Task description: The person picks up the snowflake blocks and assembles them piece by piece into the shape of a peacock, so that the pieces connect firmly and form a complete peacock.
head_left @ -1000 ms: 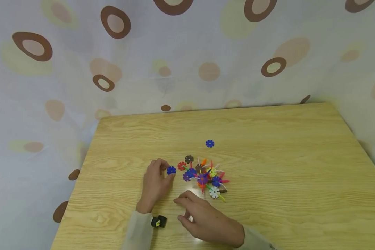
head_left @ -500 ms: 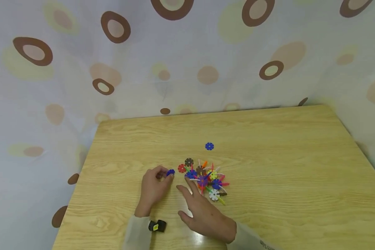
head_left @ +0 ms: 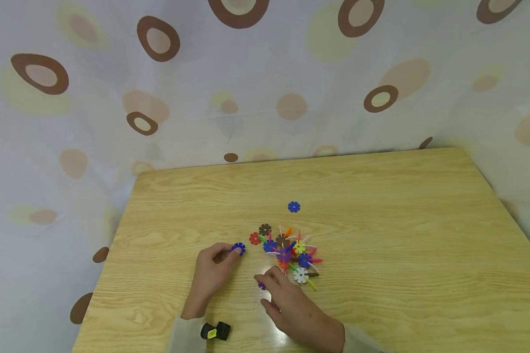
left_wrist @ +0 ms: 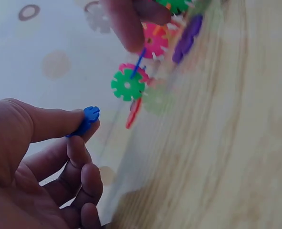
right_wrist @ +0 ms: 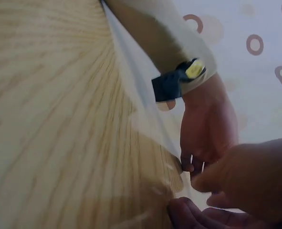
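In the head view my left hand [head_left: 214, 272] pinches a blue notched plastic disc [head_left: 239, 249] between thumb and fingers, left of the pile. The left wrist view shows that blue disc [left_wrist: 86, 120] nearly edge-on, with the other fingers loosely bent below. My right hand [head_left: 293, 304] is low in front of the pile, its thumb spread from the fingers. A small purple notched disc [head_left: 262, 285] shows right at its fingertips, partly hidden by them. Behind is the pile of joined, multicoloured notched discs [head_left: 284, 255]. The right wrist view does not show the purple disc.
A loose red disc [head_left: 254, 239] and a dark brown disc [head_left: 265, 229] lie at the pile's left side. Farther back is a single blue disc [head_left: 294, 207]. A black strap device [head_left: 215, 331] is at the left wrist. Patterned cloth [head_left: 260, 98] borders the wooden table [head_left: 402, 220].
My right hand reached the pile's left edge, then drew back toward me with the purple disc at its fingertips. My left hand came slightly nearer, turning the blue disc's face upward.
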Motion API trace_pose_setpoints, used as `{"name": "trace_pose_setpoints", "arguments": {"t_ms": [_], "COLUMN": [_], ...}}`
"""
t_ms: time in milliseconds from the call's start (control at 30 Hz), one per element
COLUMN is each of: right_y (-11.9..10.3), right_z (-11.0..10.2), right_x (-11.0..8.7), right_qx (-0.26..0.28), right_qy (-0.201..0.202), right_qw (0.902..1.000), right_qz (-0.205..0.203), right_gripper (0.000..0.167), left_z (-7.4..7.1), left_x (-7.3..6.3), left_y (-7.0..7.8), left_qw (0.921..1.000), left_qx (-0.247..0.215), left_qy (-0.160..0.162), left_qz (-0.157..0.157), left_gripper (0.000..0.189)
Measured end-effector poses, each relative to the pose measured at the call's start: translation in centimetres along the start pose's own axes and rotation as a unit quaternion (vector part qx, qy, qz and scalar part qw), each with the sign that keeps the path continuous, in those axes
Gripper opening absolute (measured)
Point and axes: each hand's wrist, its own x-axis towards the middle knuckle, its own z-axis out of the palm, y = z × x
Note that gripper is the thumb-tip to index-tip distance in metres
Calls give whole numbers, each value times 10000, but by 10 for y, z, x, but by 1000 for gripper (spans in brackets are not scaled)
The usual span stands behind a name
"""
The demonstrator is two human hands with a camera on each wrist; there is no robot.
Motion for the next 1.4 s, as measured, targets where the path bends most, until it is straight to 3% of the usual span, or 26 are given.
{"name": "trace_pose_setpoints", "arguments": {"t_ms": [67, 167, 267, 467, 633, 700, 767, 900, 1000, 1100, 1200, 1400], "right_y": [9, 14, 4, -2, -1, -6, -12, -21, -19, -15, -13, -12], "right_z": [10, 18, 10, -1, -2, -5, -14, -41, -63, -78, -87, -97], "right_x": [1, 3, 6, 7, -8, -13, -15, -13, -8, -4, -2, 2], "right_qx": [-584, -1637, -1902, -1066, 146, 590, 1021, 1675, 1669, 1528, 1640, 1832], "right_qy": [275, 429, 195, -508, -824, -700, -604, 152, 833, 1255, 1411, 1262], "right_qw": [9979, 9854, 9816, 9908, 9950, 9953, 9922, 9849, 9824, 9800, 9757, 9744], "right_qz": [-101, -201, 32, 666, 547, 325, 392, 405, 104, -216, -351, -320], "right_gripper": [45, 41, 34, 27, 29, 26, 20, 12, 17, 23, 23, 21], "left_z": [-2, -2, 0, 4, 9, 10, 11, 11, 11, 12, 14, 18], "left_x": [-7, -16, -26, -41, -51, -54, -57, -60, -61, -62, -64, -65], "left_y": [3, 8, 15, 27, 35, 38, 40, 43, 47, 50, 53, 60], "left_qw": [9996, 9974, 9938, 9881, 9847, 9837, 9830, 9803, 9779, 9763, 9749, 9709], "left_qx": [-232, -539, -802, -1223, -1445, -1527, -1594, -1732, -1814, -1808, -1760, -1688], "left_qy": [-50, -190, -299, -445, -566, -607, -695, -895, -995, -1124, -1333, -1698], "left_qz": [-157, -437, -716, -820, -794, -732, -588, -316, -300, -377, -295, -20], "left_gripper": [12, 16, 18, 18, 16, 16, 16, 15, 16, 21, 23, 24]}}
